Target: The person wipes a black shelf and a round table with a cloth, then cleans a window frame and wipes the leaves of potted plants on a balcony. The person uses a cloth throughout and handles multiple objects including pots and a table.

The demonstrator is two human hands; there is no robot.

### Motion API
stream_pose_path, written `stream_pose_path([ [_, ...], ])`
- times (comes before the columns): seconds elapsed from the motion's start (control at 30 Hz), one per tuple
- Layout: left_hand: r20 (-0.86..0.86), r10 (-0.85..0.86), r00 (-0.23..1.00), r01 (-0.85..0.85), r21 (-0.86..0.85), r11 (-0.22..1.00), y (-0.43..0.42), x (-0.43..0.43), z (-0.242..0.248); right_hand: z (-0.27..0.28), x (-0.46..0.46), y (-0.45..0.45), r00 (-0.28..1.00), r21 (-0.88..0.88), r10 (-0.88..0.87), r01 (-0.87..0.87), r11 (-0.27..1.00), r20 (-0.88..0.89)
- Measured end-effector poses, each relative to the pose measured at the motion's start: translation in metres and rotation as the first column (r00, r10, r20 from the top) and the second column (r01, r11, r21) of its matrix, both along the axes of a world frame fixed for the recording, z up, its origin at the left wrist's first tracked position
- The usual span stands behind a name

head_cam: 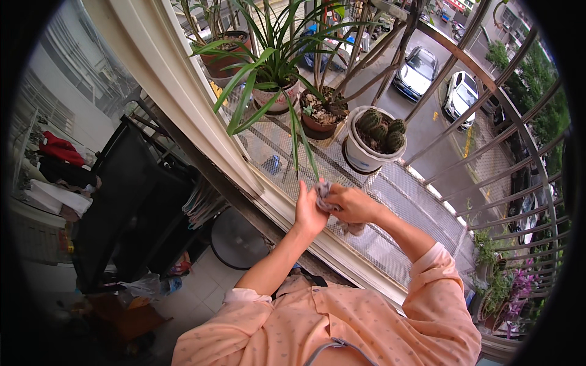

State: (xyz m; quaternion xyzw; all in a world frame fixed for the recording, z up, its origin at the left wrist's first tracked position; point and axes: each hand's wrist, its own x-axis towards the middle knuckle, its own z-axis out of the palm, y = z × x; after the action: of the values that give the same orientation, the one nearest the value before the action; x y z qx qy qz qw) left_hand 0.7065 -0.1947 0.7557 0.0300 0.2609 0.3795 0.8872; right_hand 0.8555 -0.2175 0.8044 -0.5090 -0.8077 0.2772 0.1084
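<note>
My right hand [355, 202] grips a crumpled greyish cloth [324, 194], part of which hangs below the palm. Close beside it, my left hand [309, 211] is raised at the tip of a long drooping leaf [306, 148]; the cloth lies against its fingers, and whether they pinch the leaf is hidden. That leaf comes from a strap-leaved green plant in a patterned pot [273, 99]. Beyond my hands stand a white pot of round cacti [366, 153] and a brown pot with woody stems [318, 123].
Metal railing bars [451, 139] curve around the mesh-covered ledge [412, 206], with parked cars far below. A pale window frame [224, 151] runs diagonally under my forearms. Indoors at left are a black piece of furniture [123, 196], hangers [201, 206] and a round dark stool [240, 240].
</note>
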Motion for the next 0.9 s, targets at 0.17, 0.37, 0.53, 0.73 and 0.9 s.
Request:
stream_pose_path([
  [0.17, -0.198, 0.096, 0.975, -0.051, 0.223, 0.973, 0.040, -0.022, -0.021, 0.048, 0.035, 0.006, 0.966, -0.047, -0.157, 0.150, 0.988, -0.207],
  [0.37, -0.113, 0.426, 0.898, -0.375, 0.314, 0.872, 0.163, -0.021, -0.003, 0.147, 0.055, 0.073, 0.772, 0.146, -0.350, 0.490, 0.859, -0.531],
  [0.53, -0.077, 0.516, 0.853, -0.488, 0.235, 0.841, 0.239, -0.006, -0.004, 0.169, 0.006, 0.172, 0.798, 0.089, -0.375, 0.466, 0.880, -0.473],
  [0.73, -0.074, 0.513, 0.855, -0.460, 0.350, 0.816, 0.270, 0.010, -0.012, 0.065, -0.024, 0.295, 0.839, 0.081, -0.532, 0.542, 0.837, -0.118],
  [0.9, 0.065, 0.287, 0.956, -0.290, 0.370, 0.882, 0.277, 0.003, -0.007, 0.025, -0.032, 0.316, 0.833, 0.065, -0.525, 0.542, 0.838, -0.176],
])
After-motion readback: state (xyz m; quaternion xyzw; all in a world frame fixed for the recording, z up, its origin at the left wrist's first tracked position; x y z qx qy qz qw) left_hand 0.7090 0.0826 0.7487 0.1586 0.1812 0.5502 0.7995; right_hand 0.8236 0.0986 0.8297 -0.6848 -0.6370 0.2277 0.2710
